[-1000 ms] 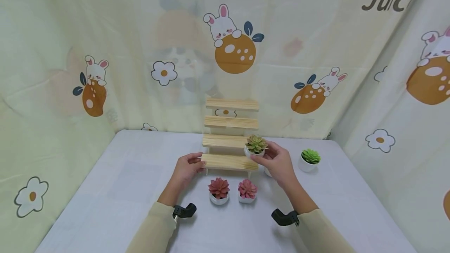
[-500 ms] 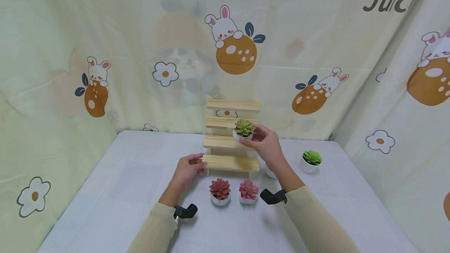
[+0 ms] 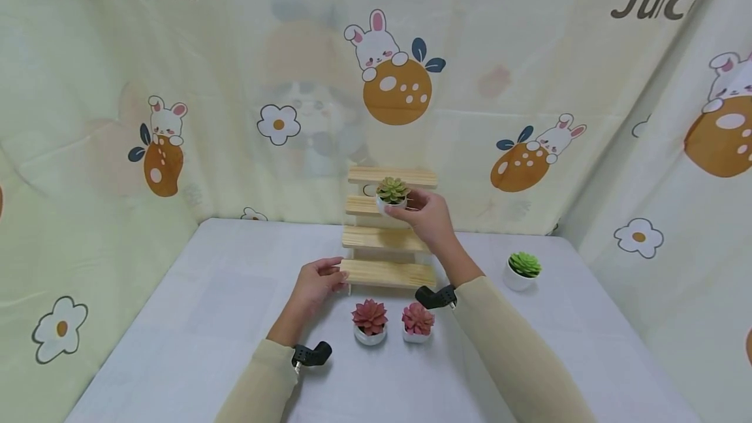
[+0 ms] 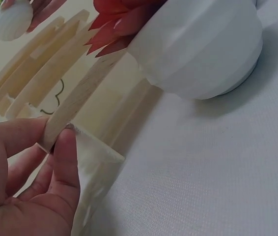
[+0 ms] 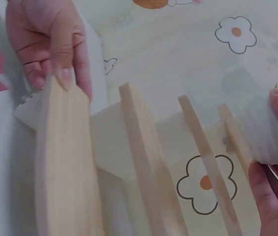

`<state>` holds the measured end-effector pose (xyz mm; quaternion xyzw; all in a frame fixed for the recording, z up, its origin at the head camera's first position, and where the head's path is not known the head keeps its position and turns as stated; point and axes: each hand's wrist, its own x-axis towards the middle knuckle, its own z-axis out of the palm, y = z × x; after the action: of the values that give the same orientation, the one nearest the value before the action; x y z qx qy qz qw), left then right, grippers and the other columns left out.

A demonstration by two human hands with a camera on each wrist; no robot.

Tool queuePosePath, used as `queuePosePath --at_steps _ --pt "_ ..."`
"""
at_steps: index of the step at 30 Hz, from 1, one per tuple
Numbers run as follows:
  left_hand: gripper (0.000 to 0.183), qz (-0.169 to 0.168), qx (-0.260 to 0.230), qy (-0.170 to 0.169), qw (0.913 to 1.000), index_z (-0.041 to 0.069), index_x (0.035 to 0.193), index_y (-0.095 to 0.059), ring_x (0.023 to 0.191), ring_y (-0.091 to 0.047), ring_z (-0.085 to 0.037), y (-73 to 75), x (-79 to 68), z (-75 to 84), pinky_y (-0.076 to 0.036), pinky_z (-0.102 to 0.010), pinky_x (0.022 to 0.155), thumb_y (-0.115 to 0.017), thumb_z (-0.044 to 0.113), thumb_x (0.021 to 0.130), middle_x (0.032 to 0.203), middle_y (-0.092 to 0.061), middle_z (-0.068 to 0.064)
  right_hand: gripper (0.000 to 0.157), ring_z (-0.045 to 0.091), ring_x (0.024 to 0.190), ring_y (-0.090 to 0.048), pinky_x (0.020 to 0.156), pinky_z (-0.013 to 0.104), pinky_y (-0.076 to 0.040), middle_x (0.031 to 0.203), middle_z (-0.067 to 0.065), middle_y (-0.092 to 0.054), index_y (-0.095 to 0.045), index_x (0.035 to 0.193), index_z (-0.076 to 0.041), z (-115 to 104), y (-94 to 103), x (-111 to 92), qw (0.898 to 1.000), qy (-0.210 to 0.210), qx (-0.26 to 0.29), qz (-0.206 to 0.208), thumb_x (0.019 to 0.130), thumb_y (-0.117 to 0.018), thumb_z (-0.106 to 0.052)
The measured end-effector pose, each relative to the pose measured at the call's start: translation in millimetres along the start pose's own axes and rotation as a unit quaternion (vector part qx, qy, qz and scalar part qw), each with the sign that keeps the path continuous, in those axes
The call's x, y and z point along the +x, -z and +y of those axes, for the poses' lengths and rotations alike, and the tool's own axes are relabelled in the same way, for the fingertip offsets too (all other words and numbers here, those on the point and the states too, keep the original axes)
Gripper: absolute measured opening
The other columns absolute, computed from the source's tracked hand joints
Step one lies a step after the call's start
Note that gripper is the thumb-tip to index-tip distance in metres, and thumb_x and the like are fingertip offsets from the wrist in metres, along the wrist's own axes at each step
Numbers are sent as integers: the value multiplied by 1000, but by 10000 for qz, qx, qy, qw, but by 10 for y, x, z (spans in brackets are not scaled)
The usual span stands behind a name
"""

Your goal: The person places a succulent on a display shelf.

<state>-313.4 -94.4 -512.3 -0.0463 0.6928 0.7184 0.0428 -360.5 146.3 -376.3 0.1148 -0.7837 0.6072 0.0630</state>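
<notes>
Okay, left hand (image 3: 317,282) pinches the shelf (image 3: 376,237) by its lowest board (image 3: 388,273), probably for steadiness, while right hand (image 3: 431,217), curled close, grips a pot (image 3: 382,203), likely sparing its plant (image 3: 392,188), near the shelf's top.

Near the worktop's (image 3: 235,292) back edge, the shelves (image 3: 388,273) are smooth, matt, grained wood; the raised pot (image 5: 267,129) looks ribbed; the white cloth (image 4: 203,172) is woven, matt.

The head view is evenly bright, shadows soft; both wrist views are dimmer, greyer and hazier.
</notes>
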Motion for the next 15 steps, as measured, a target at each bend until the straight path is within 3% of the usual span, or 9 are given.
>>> queuePosePath --at_steps 8,15 --pt "41 -39 -73 38 10000 -4 133 -63 81 -69 -14 -4 -4 3 -65 -30 77 -70 -3 92 106 -68 -15 51 24 110 -69 86 26 -60 120 12 -72 -71 124 -11 -19 -87 230 9996 246 66 96 80 -89 -27" --pt "42 4 -33 12 10000 -3 134 -64 83 -69 -14 -2 5 6 -65 -31 78 -70 -1 93 108 -68 -16 49 22 108 -70 86 28 -60 119 10 -73 -72 122 -11 -96 -162 406 9995 271 41 171 80 -90 -30"
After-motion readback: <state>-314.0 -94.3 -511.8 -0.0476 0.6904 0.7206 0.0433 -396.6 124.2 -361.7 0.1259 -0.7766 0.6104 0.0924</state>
